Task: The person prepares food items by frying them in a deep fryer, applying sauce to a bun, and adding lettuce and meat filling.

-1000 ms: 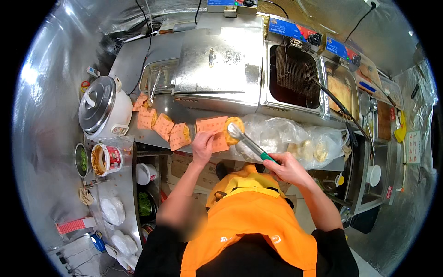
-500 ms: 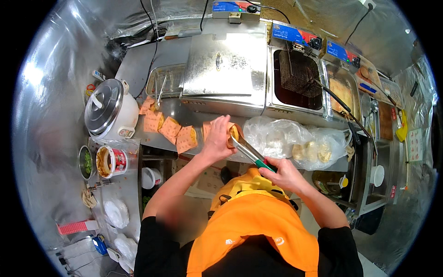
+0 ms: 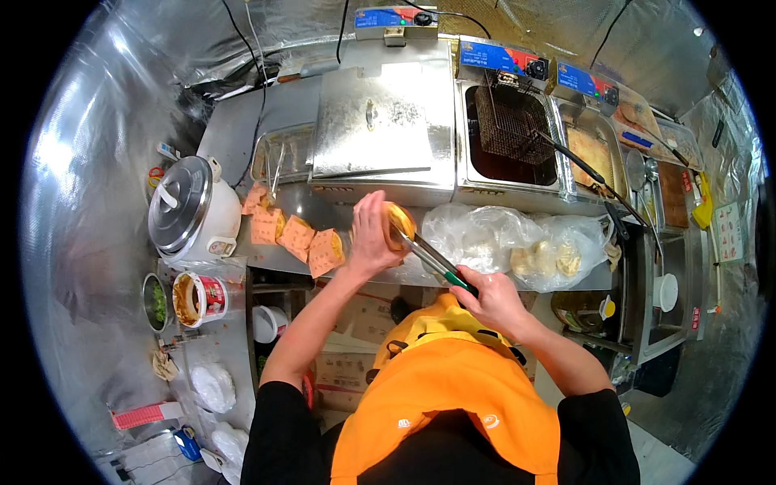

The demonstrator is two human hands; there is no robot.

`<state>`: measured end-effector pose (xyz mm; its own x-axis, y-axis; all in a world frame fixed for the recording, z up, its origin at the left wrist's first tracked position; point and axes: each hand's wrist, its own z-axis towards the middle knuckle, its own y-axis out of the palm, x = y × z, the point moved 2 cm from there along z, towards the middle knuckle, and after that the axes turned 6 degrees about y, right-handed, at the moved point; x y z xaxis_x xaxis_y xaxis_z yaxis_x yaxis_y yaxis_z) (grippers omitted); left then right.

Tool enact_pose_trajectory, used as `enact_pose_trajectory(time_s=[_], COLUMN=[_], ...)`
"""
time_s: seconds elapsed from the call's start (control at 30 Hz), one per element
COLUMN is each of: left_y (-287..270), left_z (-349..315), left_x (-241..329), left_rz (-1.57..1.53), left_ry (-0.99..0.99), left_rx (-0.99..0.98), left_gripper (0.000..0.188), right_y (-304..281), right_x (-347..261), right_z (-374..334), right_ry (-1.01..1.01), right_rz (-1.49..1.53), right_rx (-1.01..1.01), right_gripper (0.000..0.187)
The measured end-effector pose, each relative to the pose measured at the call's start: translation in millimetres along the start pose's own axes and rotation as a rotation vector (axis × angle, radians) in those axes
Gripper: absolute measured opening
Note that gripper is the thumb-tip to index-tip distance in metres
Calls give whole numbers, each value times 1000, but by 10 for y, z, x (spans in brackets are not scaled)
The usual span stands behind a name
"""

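My left hand [image 3: 370, 242] is wrapped round a golden flat bun [image 3: 398, 220] in an orange paper sleeve, tilted with its open end toward the right. In my right hand [image 3: 495, 299] are metal tongs [image 3: 430, 257] with green grips. The tips of the tongs reach the mouth of the bun; whether they pinch any filling is hidden. To the left of my left hand, several wrapped buns [image 3: 326, 252] in the same orange paper lie in a row along the steel counter [image 3: 279, 259].
Behind my hands stand a lidded steel box [image 3: 372, 121] and a fryer [image 3: 513, 162] with a wire basket and dark oil. Clear plastic bags [image 3: 558, 255] with pale buns lie at the right. A rice cooker [image 3: 182, 202] and a sauce tub [image 3: 212, 299] are on the left.
My left hand has turned the bun so more of its golden face shows. The tongs have moved slightly left with it. The whole view has shifted a little.
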<state>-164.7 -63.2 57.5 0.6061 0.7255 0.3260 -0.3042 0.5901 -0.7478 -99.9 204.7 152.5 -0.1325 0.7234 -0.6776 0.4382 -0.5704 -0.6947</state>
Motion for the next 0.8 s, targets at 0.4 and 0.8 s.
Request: enact_pose_trajectory(time_s=[0.4, 0.8], left_y=[25, -159], left_z=[3, -44], left_x=[82, -97], left_rz=[-124, -196], left_ry=[-224, -383], left_rx=[78, 101], left_gripper=[122, 111], right_y=[124, -69], right_x=[-67, -132], right_z=[97, -162], right_ry=[-48, -105], right_rz=[-3, -168], right_rx=[-3, 100], right_gripper=[32, 29])
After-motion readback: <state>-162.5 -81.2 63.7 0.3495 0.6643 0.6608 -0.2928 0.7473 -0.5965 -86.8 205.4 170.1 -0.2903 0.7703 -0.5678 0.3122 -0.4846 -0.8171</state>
